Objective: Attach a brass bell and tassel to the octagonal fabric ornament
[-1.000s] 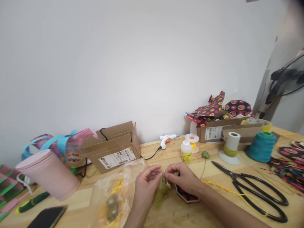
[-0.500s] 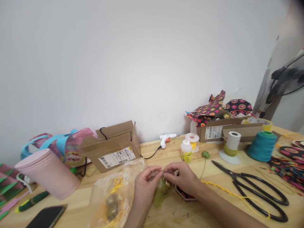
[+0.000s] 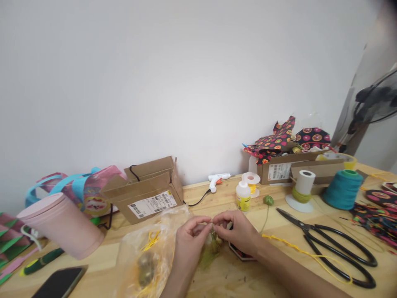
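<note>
Thumb and fingers of my left hand [image 3: 191, 236] are pinched together, meeting the pinched fingertips of my right hand [image 3: 234, 228]. Between them hangs an olive-green tassel [image 3: 211, 253], its top gripped at the fingertips and its strands spreading over the table. A small gold bead or bell shows beside the tassel, partly covered by my right fingers. Under my right hand lies a dark patterned piece with a pale edge [image 3: 242, 253], mostly hidden. A yellow braided cord [image 3: 288, 245] runs out from beneath my right forearm towards the black scissors [image 3: 325, 244].
Left of my hands is a clear plastic bag [image 3: 130, 252] with gold bells and yellow cord. A phone [image 3: 60, 282], pink cup [image 3: 66, 225] and cardboard box [image 3: 151, 194] stand further left. Behind are a glue gun [image 3: 214, 182], glue bottle [image 3: 243, 195] and teal thread cone [image 3: 343, 189].
Both hands keep their pinch on the tassel in almost the same place. The view has shifted very slightly; nothing else has visibly moved.
</note>
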`<act>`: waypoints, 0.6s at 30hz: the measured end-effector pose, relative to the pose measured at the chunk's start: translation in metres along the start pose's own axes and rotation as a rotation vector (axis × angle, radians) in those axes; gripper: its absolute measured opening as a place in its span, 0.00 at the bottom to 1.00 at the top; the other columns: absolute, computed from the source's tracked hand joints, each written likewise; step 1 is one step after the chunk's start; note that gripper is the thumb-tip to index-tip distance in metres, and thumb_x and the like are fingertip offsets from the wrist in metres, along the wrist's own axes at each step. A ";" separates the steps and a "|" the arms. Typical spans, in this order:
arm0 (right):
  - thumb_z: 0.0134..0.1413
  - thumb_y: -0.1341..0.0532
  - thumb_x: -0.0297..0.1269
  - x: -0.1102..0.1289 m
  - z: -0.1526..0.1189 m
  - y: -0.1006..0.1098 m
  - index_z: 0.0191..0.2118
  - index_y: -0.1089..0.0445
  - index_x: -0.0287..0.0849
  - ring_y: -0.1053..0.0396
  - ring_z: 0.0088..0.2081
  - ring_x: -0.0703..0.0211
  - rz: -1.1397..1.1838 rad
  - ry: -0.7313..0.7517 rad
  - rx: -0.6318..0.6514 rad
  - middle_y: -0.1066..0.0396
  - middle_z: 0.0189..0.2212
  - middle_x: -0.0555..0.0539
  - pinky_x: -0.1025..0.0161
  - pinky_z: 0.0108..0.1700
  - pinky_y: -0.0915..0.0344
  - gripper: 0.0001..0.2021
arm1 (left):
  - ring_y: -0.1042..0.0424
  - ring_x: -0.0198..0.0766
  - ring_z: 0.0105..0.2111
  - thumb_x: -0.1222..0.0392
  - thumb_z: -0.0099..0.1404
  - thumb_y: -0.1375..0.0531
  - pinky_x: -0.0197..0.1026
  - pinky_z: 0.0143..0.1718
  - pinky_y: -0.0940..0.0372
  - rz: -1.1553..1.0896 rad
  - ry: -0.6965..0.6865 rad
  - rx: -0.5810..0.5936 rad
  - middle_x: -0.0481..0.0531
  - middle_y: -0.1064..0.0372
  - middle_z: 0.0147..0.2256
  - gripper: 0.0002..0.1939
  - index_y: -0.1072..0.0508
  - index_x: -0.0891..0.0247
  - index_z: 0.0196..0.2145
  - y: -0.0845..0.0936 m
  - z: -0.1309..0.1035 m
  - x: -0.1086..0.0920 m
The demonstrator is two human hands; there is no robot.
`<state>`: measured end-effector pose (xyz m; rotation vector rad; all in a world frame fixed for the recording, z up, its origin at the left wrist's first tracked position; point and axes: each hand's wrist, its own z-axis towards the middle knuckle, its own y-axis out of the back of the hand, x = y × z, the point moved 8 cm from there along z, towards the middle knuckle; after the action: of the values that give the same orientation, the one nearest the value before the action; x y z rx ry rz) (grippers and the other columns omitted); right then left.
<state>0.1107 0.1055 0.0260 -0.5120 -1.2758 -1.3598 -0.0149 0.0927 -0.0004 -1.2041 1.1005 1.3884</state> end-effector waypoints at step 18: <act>0.42 0.44 0.29 0.002 0.000 0.006 0.26 0.28 0.41 0.37 0.24 0.65 -0.085 0.008 -0.015 0.29 0.21 0.51 0.69 0.27 0.41 0.07 | 0.30 0.34 0.26 0.65 0.45 0.36 0.32 0.29 0.36 -0.038 -0.049 -0.007 0.48 0.29 0.23 0.05 0.27 0.64 0.23 -0.002 0.002 -0.007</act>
<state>0.1155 0.1060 0.0302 -0.4668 -1.2942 -1.4417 -0.0134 0.0946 0.0066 -1.1844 1.0343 1.3871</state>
